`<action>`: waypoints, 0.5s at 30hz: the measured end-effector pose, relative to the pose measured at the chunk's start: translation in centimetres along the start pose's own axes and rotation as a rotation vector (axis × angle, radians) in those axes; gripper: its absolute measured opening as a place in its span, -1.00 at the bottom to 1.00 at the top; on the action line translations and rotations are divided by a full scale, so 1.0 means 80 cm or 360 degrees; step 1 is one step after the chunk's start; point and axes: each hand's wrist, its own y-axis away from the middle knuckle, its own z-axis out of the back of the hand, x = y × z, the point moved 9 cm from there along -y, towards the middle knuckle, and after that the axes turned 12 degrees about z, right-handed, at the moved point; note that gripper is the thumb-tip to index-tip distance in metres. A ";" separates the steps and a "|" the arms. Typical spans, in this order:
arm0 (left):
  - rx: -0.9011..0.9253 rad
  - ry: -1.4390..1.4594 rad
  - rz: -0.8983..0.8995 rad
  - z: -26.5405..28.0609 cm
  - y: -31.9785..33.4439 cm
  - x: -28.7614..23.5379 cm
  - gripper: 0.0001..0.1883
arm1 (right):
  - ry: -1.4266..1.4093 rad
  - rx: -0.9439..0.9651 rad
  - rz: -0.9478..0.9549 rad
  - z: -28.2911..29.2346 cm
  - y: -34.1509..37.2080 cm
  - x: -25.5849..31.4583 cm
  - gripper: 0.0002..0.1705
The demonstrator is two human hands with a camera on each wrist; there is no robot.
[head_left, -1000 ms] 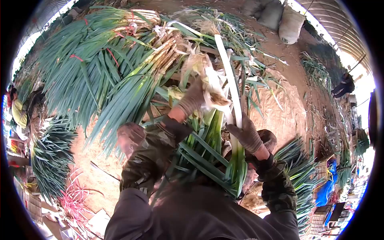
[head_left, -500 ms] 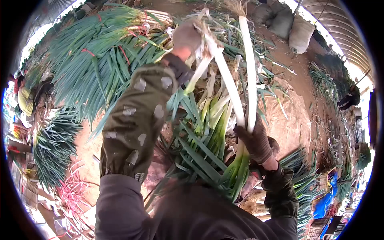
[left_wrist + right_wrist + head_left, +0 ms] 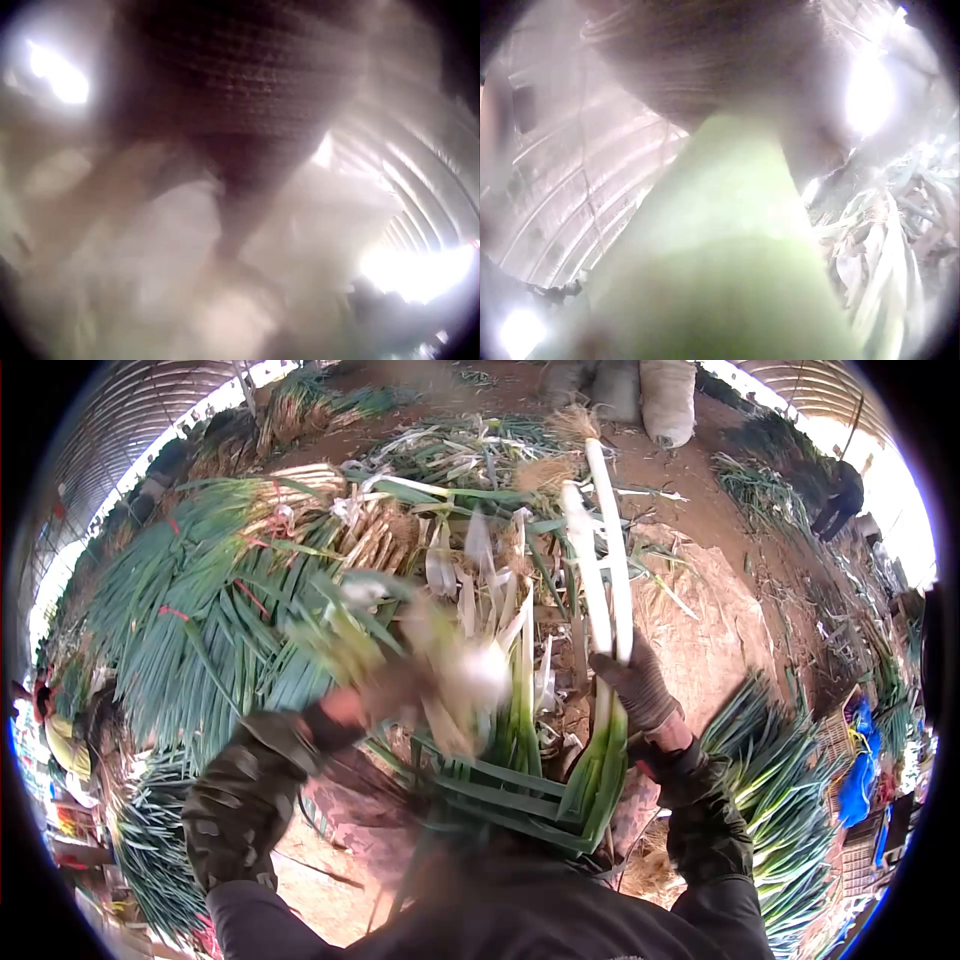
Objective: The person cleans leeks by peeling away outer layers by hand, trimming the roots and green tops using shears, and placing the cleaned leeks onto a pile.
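My gloved right hand (image 3: pixel 640 685) grips two long green onions (image 3: pixel 617 590) around their shafts. Their white ends point away from me, with roots at the tip, and the green leaves hang down toward my lap. In the right wrist view a pale green stalk (image 3: pixel 727 247) runs out from under the glove. My gloved left hand (image 3: pixel 395 690) is blurred by motion, left of the stalks. It holds a loose clump of peeled outer leaves (image 3: pixel 455 710), pale and brownish. Close up in the left wrist view, pale peel (image 3: pixel 184 225) surrounds the dark glove (image 3: pixel 247 97).
Bundles of green onions (image 3: pixel 200 600) with red ties lie at the left. Peeled scraps (image 3: pixel 460 445) lie ahead, and a brown sheet (image 3: pixel 715 610) covers ground at right. More green onions (image 3: pixel 775 770) sit beside my right arm. Sacks (image 3: pixel 667 400) and another person (image 3: pixel 840 495) are farther off.
My left hand has pulled peel off the root end of one green onion and swung down and left with it. My right hand keeps its grip on both stalks. The head view has shifted.
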 end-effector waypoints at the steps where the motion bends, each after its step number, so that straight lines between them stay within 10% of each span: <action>1: 0.0081 -0.0032 -0.0058 -0.022 0.006 -0.012 -0.73 | -0.0143 0.0014 -0.0083 -0.001 0.003 -0.014 -0.41; 12: -0.0634 -0.0954 0.0303 0.147 -0.260 0.106 -0.76 | -0.0031 -0.0076 -0.0346 0.024 0.010 -0.064 -0.35; 15: -0.0690 -0.0971 0.0100 0.100 -0.289 0.075 -0.76 | -0.0115 -0.0112 -0.0375 0.020 0.011 -0.061 -0.42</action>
